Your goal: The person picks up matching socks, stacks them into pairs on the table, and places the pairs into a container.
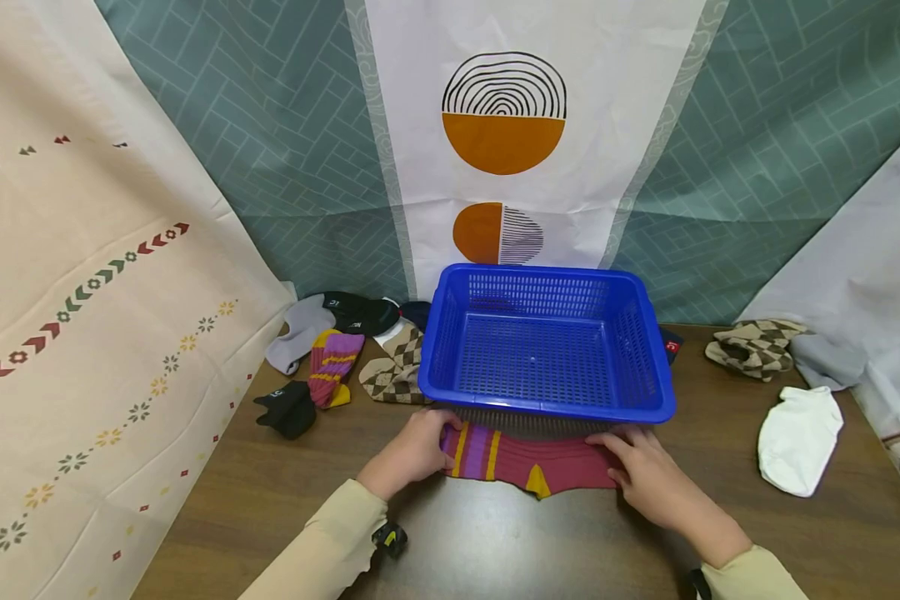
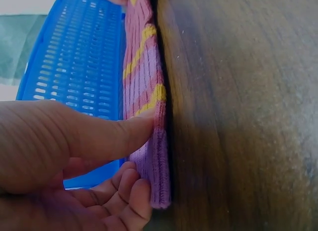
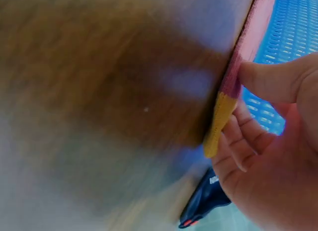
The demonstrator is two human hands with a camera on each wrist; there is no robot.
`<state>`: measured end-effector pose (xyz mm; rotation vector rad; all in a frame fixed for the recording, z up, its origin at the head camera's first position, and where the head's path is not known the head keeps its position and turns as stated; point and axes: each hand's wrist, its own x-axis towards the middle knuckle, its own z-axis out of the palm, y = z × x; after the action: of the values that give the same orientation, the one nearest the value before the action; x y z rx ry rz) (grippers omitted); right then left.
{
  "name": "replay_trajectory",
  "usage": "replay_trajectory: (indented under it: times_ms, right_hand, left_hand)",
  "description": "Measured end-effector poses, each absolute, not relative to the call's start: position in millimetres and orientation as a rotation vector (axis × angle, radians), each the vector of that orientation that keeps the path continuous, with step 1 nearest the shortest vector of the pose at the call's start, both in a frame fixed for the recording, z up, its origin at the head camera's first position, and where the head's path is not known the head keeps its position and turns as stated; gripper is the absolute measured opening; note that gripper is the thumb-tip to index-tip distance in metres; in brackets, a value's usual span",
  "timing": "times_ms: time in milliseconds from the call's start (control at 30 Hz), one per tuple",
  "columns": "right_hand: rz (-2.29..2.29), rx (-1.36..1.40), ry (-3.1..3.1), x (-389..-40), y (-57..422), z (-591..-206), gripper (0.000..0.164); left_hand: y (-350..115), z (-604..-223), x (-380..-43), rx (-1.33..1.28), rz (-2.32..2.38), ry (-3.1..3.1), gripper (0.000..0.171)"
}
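Observation:
A maroon knitted sock point(image 1: 573, 460), with purple and yellow stripes at its cuff and a yellow heel, stretches sideways along the front of the blue basket point(image 1: 547, 409). My left hand point(image 1: 414, 446) pinches the cuff end; in the left wrist view the thumb point(image 2: 114, 136) presses on the purple ribbing, other fingers curled at its side. At the opposite end my right hand point(image 1: 656, 479) holds the toe. The right wrist view shows the yellow toe point(image 3: 221, 116) between thumb and fingers, which the hand hides in the head view.
Left of the basket lie a similar striped sock point(image 1: 335, 367), black socks point(image 1: 288, 408), a grey sock point(image 1: 300, 329) and a checkered sock point(image 1: 397, 375). To the right are another checkered sock point(image 1: 753, 348), a grey sock point(image 1: 828, 360) and a white sock point(image 1: 798, 442). Curtains hang behind.

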<state>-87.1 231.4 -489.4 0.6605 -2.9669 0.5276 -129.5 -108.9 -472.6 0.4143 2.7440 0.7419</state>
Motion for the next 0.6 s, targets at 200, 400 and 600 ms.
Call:
replay_trajectory:
  times_ms: [200, 400, 600]
  right_hand:
    - [0.472, 0.636, -2.998, -86.2, 228.2, -486.8, 0.045]
    - [0.416, 0.602, -3.023, -83.7, 226.5, -482.8, 0.046]
    - [0.47, 0.586, -3.048, -84.4, 223.5, -476.2, 0.036]
  left_hand:
    - [-110.3, -473.3, -130.5, 0.406, 0.744, 2.739, 0.046]
    - [-107.8, -474.2, -127.9, 0.425, 0.726, 2.74, 0.043]
    - [-113.0, -464.6, -118.2, 0.503, 0.611, 2.771, 0.037]
